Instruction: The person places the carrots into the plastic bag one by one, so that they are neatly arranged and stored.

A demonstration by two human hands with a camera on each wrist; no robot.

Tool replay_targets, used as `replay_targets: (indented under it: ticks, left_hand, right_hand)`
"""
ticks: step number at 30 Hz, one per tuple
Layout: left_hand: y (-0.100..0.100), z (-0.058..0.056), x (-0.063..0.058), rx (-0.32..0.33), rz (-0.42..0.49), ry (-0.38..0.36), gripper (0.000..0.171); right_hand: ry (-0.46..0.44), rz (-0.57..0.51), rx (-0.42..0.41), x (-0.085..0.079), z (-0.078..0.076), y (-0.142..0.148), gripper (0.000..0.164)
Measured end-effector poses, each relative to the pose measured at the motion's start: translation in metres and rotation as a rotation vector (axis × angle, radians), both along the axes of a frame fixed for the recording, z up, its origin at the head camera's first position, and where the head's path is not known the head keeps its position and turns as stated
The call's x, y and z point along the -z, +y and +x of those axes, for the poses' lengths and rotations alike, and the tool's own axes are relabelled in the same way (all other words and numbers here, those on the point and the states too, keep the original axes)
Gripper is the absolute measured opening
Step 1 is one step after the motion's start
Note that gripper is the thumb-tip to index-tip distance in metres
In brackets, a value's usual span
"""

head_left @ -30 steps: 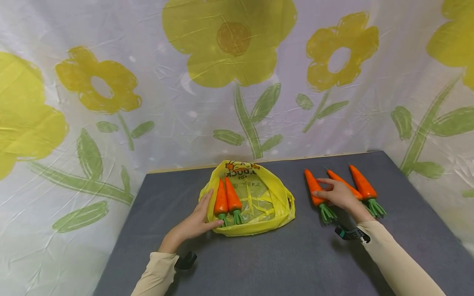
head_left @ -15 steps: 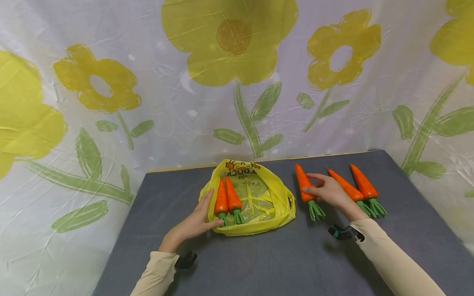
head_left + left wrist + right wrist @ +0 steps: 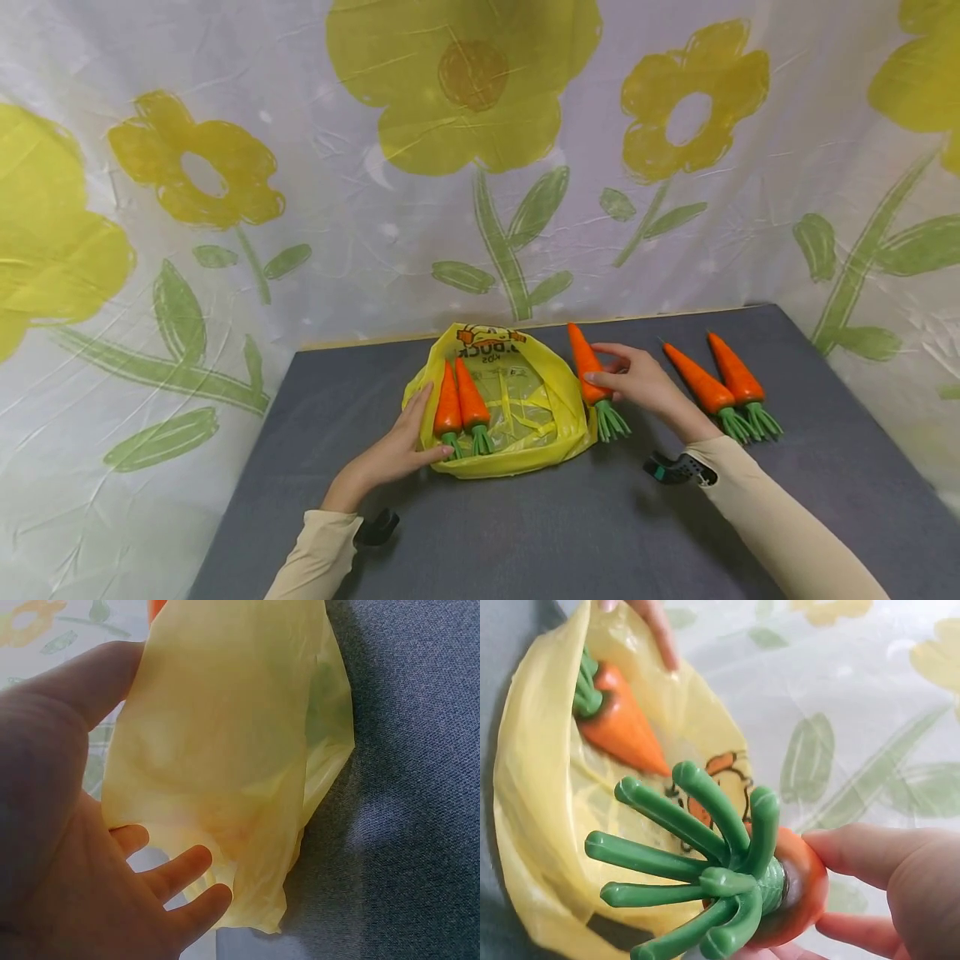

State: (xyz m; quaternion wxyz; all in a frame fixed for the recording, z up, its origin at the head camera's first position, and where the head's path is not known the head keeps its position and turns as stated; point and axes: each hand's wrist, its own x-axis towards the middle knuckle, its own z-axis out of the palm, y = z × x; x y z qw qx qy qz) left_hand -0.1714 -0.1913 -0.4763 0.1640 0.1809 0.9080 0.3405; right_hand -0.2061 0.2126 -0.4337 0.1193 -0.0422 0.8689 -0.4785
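A yellow plastic bag (image 3: 506,467) lies on the dark table with its mouth spread, two toy carrots (image 3: 472,400) inside at its left. My left hand (image 3: 390,450) holds the bag's left rim, thumb tip inside by the green tops. In the left wrist view, several fingertips (image 3: 199,859) show outside the thin plastic. At the bag's right edge, my right hand (image 3: 637,379) pinches a third toy carrot (image 3: 585,358) near its thick end, tip pointing away. Its green stems (image 3: 727,881) fill the middle of the right wrist view, overlapping the bag there.
Two more toy carrots (image 3: 701,375) lie side by side at the right of the table (image 3: 517,542). A hanging cloth (image 3: 585,250) printed with yellow flowers stands behind the table and along its sides.
My right hand has carried its carrot leftward from beside the other two to the bag's right edge. My left hand and the bag have stayed in place.
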Motion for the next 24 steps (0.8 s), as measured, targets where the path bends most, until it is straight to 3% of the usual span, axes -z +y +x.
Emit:
replay_targets:
  ticks: [24]
  left_hand:
    - [0.001,0.002,-0.002,-0.005,0.009,-0.024,0.110]
  right_hand:
    - [0.032,-0.052,-0.130,-0.002,0.000,-0.051,0.064]
